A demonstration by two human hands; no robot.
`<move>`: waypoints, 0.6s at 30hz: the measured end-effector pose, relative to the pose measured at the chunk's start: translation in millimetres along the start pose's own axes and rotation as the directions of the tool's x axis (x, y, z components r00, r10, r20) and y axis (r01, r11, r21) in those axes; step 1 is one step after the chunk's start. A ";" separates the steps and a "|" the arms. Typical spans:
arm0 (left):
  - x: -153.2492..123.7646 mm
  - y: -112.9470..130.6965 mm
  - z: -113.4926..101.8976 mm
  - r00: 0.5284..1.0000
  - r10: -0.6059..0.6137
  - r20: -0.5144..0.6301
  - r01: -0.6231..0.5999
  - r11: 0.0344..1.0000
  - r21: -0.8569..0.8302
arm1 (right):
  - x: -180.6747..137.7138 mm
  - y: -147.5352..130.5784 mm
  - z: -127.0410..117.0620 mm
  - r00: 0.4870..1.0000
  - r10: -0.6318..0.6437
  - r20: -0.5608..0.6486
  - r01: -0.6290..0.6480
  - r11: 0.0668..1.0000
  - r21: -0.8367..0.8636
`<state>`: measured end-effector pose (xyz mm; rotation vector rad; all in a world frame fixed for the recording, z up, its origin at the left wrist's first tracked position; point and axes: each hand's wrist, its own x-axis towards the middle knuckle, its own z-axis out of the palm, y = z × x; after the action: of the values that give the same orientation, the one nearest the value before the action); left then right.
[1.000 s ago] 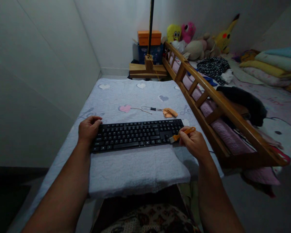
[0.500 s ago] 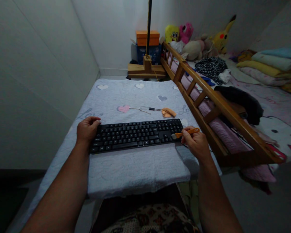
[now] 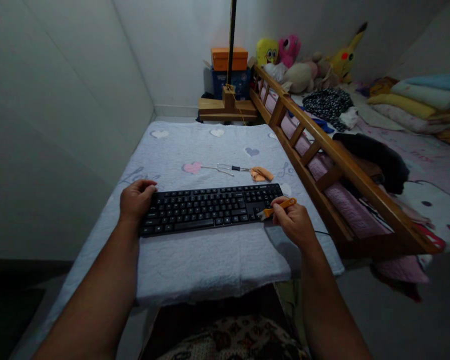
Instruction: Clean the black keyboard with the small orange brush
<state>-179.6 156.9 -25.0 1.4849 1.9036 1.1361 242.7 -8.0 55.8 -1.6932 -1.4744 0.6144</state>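
Observation:
A black keyboard (image 3: 202, 208) lies flat on the cloth-covered table (image 3: 217, 265). My left hand (image 3: 136, 200) grips its left end, thumb along the upper corner and fingers at the edge. In my right hand (image 3: 290, 219) is a small brush with an orange handle (image 3: 287, 203), pinched between thumb and fingers. The brush's bristles (image 3: 262, 215) rest at the arrow keys, near the lower right of the keyboard. Behind the keyboard lie a thin metal tool with a dark grip (image 3: 236, 168), a thin pale stick (image 3: 209, 168) and a crumpled orange cloth (image 3: 261, 174).
A wooden bed rail (image 3: 322, 150) runs close along the table's right side. Beyond it, the bed holds folded bedding (image 3: 416, 102), clothes and plush toys (image 3: 300, 75). An orange box (image 3: 229, 59) and a wooden stand (image 3: 228, 107) are at the far end. A wall (image 3: 59, 125) rises on the left.
My right hand has moved left with the brush, its bristles going from the keyboard's right part to the arrow keys. My left hand stays on the keyboard's left end.

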 end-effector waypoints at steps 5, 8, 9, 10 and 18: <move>-0.5 0.9 -0.2 1.000 -0.001 0.003 0.001 1.000 -0.021 | 2.1 2.0 5.9 0.998 -0.006 -0.068 0.006 1.000 -0.004; -0.6 2.1 -0.1 1.000 -0.013 0.013 0.013 0.999 -0.035 | 0.1 1.9 3.7 0.994 -0.021 -0.107 0.021 1.000 -0.003; -0.6 2.4 0.0 1.000 -0.016 0.014 0.016 0.999 -0.036 | -0.5 1.9 2.8 0.993 -0.023 -0.114 0.022 1.000 -0.008; -0.5 2.6 0.0 1.000 -0.018 0.013 0.018 0.999 -0.034 | -0.9 1.9 2.0 0.993 -0.023 -0.113 0.021 1.000 -0.015; 0.4 -0.6 0.8 1.000 -0.022 0.006 0.022 0.999 -0.035 | 5.5 3.4 8.3 0.996 -0.016 -0.088 0.013 0.999 -0.035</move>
<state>-179.4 157.5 -25.9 1.4436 1.8823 1.1479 239.3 -0.6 49.1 -1.7131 -1.4405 0.5028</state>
